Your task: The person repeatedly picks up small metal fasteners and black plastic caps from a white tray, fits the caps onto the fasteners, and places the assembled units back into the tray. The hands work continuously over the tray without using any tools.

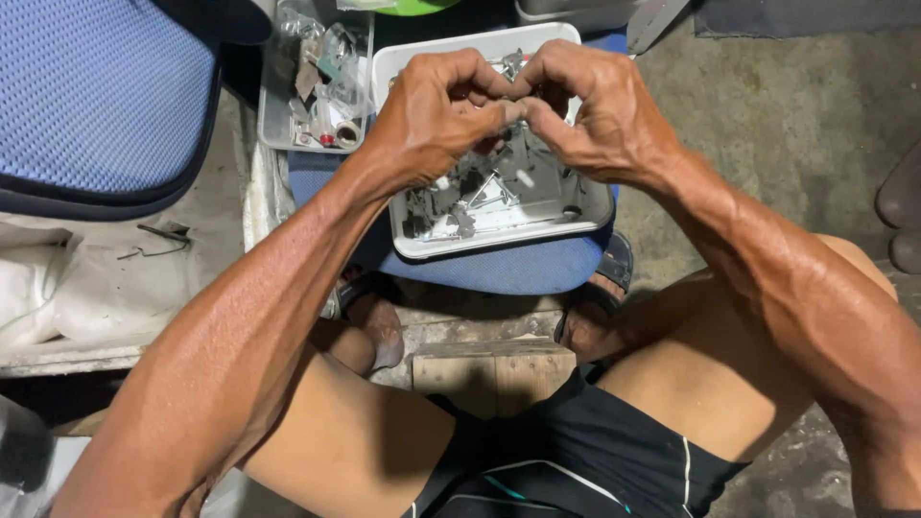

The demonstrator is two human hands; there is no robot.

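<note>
My left hand [436,115] and my right hand [595,110] meet fingertip to fingertip above a white plastic tray [413,245]. Both pinch one small dark part [518,107] between thumbs and forefingers; most of it is hidden by the fingers. Several small grey metal pieces [480,197] lie loose in the tray below. The tray rests on a blue cushioned seat [518,270] in front of my knees.
A second shallow tray [273,129] of odd bits, clear bags and small rings stands at the left of the white one. A blue mesh cushion [96,96] lies far left over white cloth [58,288]. Concrete floor [796,115] spreads right; a wooden block [494,374] sits between my legs.
</note>
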